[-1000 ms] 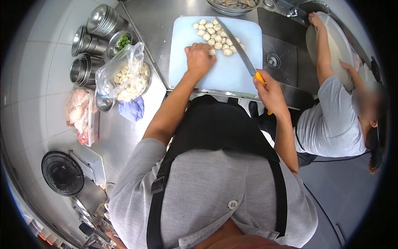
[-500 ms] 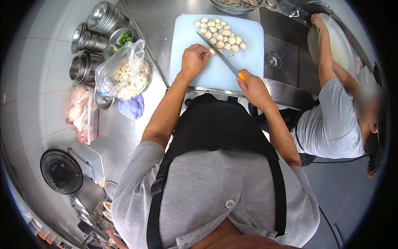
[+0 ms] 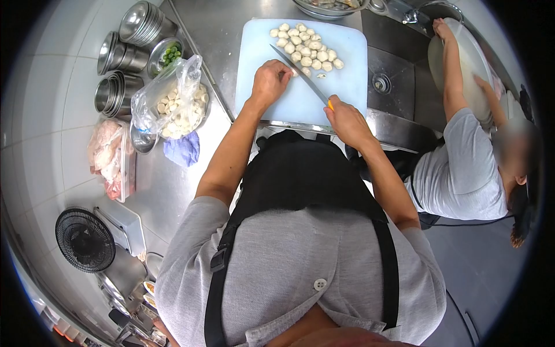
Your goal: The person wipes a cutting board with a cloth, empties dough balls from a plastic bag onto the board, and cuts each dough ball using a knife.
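My right hand (image 3: 348, 123) is wrapped round the yellow handle of a kitchen knife (image 3: 299, 72). Its blade slants up and left across the white cutting board (image 3: 347, 46), close to my left fingertips. My left hand (image 3: 270, 82) rests on the board with fingers curled and pinched on a small white ball (image 3: 294, 73), mostly hidden by fingers and blade. Beyond the blade lie several whitish balls (image 3: 312, 46), like fish balls, in a loose cluster. A small cut scrap (image 3: 321, 76) is on the board near them.
To the left stand a clear bag of white pieces (image 3: 178, 110), a bowl of green produce (image 3: 171, 55), stacked steel cups (image 3: 118, 92), a blue cloth (image 3: 182, 149) and a tub of raw meat (image 3: 110, 156). Right is a sink (image 3: 399, 87), where another person handles a large round basin (image 3: 462, 63).
The knife and my right hand have shifted slightly left. My left hand stays nearly in place. At the sink, the other person's lower hand has moved onto the basin.
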The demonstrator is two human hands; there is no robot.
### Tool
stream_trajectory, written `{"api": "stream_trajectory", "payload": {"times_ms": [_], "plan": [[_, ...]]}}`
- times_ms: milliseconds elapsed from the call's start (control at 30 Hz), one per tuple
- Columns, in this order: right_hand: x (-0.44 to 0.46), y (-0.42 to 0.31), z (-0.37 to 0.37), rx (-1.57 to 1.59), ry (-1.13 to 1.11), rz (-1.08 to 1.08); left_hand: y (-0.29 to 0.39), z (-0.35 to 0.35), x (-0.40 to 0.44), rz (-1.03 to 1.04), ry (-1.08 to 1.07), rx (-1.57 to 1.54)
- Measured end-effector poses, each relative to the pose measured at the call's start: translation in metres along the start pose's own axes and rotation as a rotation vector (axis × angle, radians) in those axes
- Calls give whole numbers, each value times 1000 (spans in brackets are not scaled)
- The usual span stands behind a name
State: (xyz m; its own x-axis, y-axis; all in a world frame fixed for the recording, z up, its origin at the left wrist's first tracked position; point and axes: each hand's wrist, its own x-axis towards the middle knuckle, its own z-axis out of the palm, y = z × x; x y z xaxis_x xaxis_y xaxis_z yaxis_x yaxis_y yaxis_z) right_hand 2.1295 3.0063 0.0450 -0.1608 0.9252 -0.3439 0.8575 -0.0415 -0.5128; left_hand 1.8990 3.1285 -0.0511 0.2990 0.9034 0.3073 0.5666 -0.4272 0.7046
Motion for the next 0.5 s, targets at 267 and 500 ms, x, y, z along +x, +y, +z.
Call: {"api": "stream_trajectory", "payload": {"times_ms": [267, 500], "plan": [[26, 17, 22, 40, -64, 18, -3, 0, -1, -7, -23, 13], [0, 2, -25, 82, 69, 11, 30, 10, -4, 125, 84, 193]]}}
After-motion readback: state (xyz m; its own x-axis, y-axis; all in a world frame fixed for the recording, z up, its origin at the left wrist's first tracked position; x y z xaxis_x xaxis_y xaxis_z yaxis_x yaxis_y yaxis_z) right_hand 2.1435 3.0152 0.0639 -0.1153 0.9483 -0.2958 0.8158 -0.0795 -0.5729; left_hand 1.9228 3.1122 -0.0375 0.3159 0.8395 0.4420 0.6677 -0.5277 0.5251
